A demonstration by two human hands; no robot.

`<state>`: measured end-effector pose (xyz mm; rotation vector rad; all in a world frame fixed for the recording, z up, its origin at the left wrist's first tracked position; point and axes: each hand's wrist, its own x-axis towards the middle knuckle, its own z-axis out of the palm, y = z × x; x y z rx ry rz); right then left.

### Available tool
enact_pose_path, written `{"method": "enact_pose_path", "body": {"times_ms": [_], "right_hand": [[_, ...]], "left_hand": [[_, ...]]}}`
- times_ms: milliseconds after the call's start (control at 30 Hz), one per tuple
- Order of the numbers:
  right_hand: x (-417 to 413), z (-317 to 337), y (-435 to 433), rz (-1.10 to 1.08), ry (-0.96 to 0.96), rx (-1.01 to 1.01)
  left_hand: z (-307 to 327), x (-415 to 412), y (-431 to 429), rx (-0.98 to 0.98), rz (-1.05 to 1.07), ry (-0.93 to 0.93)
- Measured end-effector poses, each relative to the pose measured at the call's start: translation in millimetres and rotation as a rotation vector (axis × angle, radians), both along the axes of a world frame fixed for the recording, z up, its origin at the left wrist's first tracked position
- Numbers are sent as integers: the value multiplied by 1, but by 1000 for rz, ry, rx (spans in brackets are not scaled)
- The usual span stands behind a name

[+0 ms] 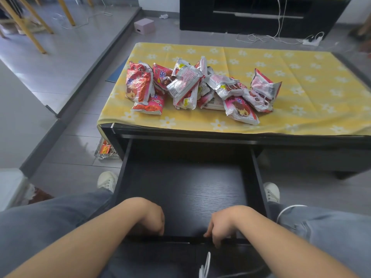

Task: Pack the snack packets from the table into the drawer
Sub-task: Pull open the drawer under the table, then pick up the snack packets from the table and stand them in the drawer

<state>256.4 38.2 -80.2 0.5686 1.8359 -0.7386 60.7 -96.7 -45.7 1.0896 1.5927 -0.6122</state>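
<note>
Several red, pink and silver snack packets [197, 88] lie in a loose heap on the yellow flowered cloth of the low table [301, 87]. Below the table's front edge a black drawer [186, 189] stands pulled out towards me, with nothing inside it. My left hand [153, 218] curls over the drawer's front panel on the left. My right hand [219, 224] hooks its fingers over the same panel on the right. Both hands are far from the packets.
My knees in grey jeans flank the drawer, with white shoes [107, 180] on the grey floor. A glass tray [105, 151] sits on the floor by the table's left leg. A black TV cabinet [261, 15] and cables lie beyond.
</note>
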Motion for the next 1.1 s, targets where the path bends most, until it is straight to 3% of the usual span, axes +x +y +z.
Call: {"method": "enact_pose_path", "body": {"times_ms": [133,333,567,1100], "right_hand": [[3,1,1,-80,47,42],[1,-11,6,-173,367,390],[-18,-9,11,-186,553,647],[-85,54,83,-188,912,931]], "left_hand": [[-5,3,-2,163,34,58],[-14,1,8,469,47,186],[-12,-7,23,719,67,330],[31,-52,79,1201,293,410]]}}
